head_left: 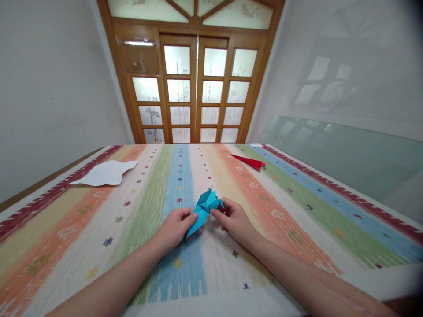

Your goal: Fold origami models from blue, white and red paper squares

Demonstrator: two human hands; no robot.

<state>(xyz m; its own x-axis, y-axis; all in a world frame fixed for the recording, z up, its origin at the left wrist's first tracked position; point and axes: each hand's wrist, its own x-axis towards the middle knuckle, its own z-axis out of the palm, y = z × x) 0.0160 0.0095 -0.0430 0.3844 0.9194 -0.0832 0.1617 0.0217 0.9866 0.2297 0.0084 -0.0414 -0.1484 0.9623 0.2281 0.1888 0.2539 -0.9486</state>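
Note:
A folded blue origami figure [204, 208], shaped like a paper crane with several pointed flaps, is held between my two hands above the striped tablecloth. My left hand [178, 223] pinches its lower left flap between thumb and fingers. On the other side, my right hand [234, 220] grips the right flap near a small bent tip, thumb on top. The undersides of the paper and some of my fingertips are hidden.
A red folded paper piece [248, 162] lies on the tablecloth [145, 220] toward the far right. White paper [105, 173] rests at the far left. Walls flank the table, a glass panel [337, 154] leans at right, and wooden doors [194, 88] stand beyond.

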